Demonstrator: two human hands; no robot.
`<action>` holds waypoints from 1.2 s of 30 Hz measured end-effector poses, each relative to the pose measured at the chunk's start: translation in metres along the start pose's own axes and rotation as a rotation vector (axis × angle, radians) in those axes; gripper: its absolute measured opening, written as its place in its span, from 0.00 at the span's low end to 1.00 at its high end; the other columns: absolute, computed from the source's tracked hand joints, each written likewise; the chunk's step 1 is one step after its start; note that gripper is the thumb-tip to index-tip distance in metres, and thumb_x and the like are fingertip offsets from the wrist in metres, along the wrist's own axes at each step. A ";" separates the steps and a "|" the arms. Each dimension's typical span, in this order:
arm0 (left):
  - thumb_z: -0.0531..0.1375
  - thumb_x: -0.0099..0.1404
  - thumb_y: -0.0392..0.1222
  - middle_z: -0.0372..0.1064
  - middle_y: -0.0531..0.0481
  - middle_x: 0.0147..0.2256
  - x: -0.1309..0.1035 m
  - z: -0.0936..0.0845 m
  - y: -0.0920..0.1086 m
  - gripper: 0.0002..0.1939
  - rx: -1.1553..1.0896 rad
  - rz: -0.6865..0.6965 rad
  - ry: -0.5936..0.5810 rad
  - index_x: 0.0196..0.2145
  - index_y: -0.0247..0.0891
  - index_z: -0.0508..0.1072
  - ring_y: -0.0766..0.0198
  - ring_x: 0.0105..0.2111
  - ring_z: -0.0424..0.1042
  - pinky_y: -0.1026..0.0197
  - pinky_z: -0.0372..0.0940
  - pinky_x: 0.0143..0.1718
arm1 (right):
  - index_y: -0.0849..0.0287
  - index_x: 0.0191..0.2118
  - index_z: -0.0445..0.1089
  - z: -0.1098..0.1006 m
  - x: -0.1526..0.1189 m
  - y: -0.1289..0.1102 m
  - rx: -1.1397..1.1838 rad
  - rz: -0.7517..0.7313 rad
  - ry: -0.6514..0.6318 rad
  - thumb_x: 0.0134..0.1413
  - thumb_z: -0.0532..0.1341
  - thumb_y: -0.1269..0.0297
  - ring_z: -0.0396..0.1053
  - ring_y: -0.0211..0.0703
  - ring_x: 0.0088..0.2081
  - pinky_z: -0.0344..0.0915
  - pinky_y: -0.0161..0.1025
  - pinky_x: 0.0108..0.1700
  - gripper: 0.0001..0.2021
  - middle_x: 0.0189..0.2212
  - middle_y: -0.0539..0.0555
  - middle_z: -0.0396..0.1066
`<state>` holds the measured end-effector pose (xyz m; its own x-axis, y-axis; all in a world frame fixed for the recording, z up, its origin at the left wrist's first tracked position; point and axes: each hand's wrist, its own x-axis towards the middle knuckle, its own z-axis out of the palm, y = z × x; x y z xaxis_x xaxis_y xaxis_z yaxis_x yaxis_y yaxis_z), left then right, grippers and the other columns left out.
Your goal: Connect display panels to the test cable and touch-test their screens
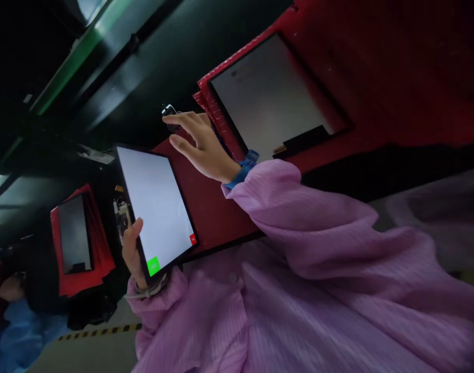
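My left hand (132, 251) grips a thin lit display panel (157, 199) by its left edge, thumb over the dark frame, the other fingers mostly hidden behind it. The panel glows white, tilted, with a green square at its lower left corner and a small red one at its lower right. My right hand (201, 145) is raised to the right of the panel, fingers stretched out and apart, holding nothing. Just beyond its fingertips is a small shiny metal object (169, 110), too partly covered to name. A blue band circles the right wrist.
On the right, an unlit panel (271, 98) lies on red bubble-wrap sheets (217, 122). Beneath is a red table surface (217, 217). Farther left, another panel (74, 233) rests on red sheets, near another person's hand (12, 288) and blue sleeve. A green rail (71, 67) runs above.
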<state>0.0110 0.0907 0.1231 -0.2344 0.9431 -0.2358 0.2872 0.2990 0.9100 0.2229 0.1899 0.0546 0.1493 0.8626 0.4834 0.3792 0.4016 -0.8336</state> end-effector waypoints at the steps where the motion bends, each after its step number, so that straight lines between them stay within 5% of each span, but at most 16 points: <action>1: 0.62 0.55 0.64 0.77 0.48 0.38 -0.004 0.008 0.004 0.27 -0.106 -0.062 -0.035 0.45 0.43 0.76 0.45 0.44 0.77 0.46 0.75 0.44 | 0.47 0.61 0.65 0.000 -0.002 -0.005 0.004 -0.058 -0.028 0.66 0.42 0.37 0.57 0.51 0.62 0.51 0.58 0.67 0.30 0.60 0.54 0.63; 3: 0.66 0.55 0.56 0.76 0.50 0.46 -0.012 0.025 0.012 0.26 -0.245 -0.076 -0.150 0.50 0.46 0.75 0.44 0.54 0.72 0.48 0.71 0.54 | 0.45 0.62 0.64 -0.001 -0.007 -0.019 0.019 -0.194 -0.090 0.67 0.39 0.38 0.51 0.51 0.66 0.48 0.59 0.68 0.31 0.65 0.53 0.56; 6: 0.64 0.60 0.51 0.63 0.55 0.63 -0.019 0.040 0.015 0.31 -0.219 0.111 -0.358 0.61 0.51 0.67 0.50 0.68 0.53 0.52 0.55 0.68 | 0.42 0.62 0.65 -0.002 -0.019 -0.038 0.039 -0.358 -0.195 0.68 0.36 0.42 0.46 0.52 0.69 0.45 0.61 0.68 0.30 0.69 0.50 0.47; 10: 0.60 0.66 0.51 0.46 0.61 0.70 -0.023 0.044 0.003 0.34 -0.201 0.200 -0.451 0.67 0.55 0.57 0.58 0.71 0.37 0.57 0.44 0.71 | 0.40 0.62 0.65 0.000 -0.032 -0.046 0.076 -0.410 -0.264 0.69 0.38 0.43 0.44 0.56 0.69 0.42 0.64 0.69 0.28 0.71 0.47 0.42; 17: 0.62 0.65 0.54 0.43 0.57 0.71 -0.026 0.043 0.002 0.40 -0.297 0.233 -0.501 0.70 0.49 0.52 0.53 0.71 0.35 0.56 0.42 0.72 | 0.31 0.67 0.55 0.003 -0.042 -0.047 0.045 -0.401 -0.250 0.68 0.38 0.44 0.41 0.59 0.71 0.42 0.67 0.68 0.26 0.73 0.40 0.37; 23: 0.60 0.67 0.52 0.38 0.53 0.72 -0.028 0.042 0.003 0.40 -0.400 0.270 -0.536 0.71 0.47 0.49 0.53 0.72 0.37 0.50 0.37 0.73 | 0.38 0.69 0.52 0.001 -0.045 -0.049 0.059 -0.457 -0.229 0.70 0.39 0.46 0.41 0.57 0.72 0.43 0.62 0.71 0.27 0.72 0.44 0.44; 29: 0.59 0.69 0.55 0.52 0.48 0.68 -0.030 0.046 -0.013 0.30 -0.502 0.349 -0.439 0.65 0.47 0.61 0.52 0.69 0.49 0.49 0.46 0.70 | 0.44 0.68 0.56 0.001 -0.045 -0.049 0.116 -0.494 -0.290 0.71 0.40 0.47 0.44 0.59 0.72 0.42 0.67 0.70 0.27 0.69 0.50 0.53; 33: 0.52 0.73 0.56 0.68 0.42 0.56 -0.033 0.035 -0.029 0.22 -0.527 0.478 -0.144 0.55 0.41 0.70 0.55 0.55 0.69 0.52 0.63 0.58 | 0.42 0.68 0.56 0.000 -0.046 -0.049 0.082 -0.474 -0.271 0.70 0.39 0.47 0.44 0.60 0.71 0.40 0.70 0.70 0.27 0.68 0.52 0.55; 36: 0.55 0.73 0.49 0.73 0.47 0.40 -0.028 0.007 -0.045 0.14 -0.242 0.572 0.057 0.48 0.40 0.73 0.64 0.38 0.72 0.61 0.67 0.42 | 0.41 0.69 0.55 -0.001 -0.046 -0.049 0.066 -0.468 -0.273 0.70 0.39 0.45 0.43 0.59 0.72 0.40 0.69 0.70 0.28 0.68 0.51 0.55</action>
<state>0.0116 0.0517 0.0862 -0.1570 0.9327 0.3247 0.1648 -0.2994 0.9398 0.1983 0.1307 0.0734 -0.2679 0.6318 0.7274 0.2891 0.7729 -0.5649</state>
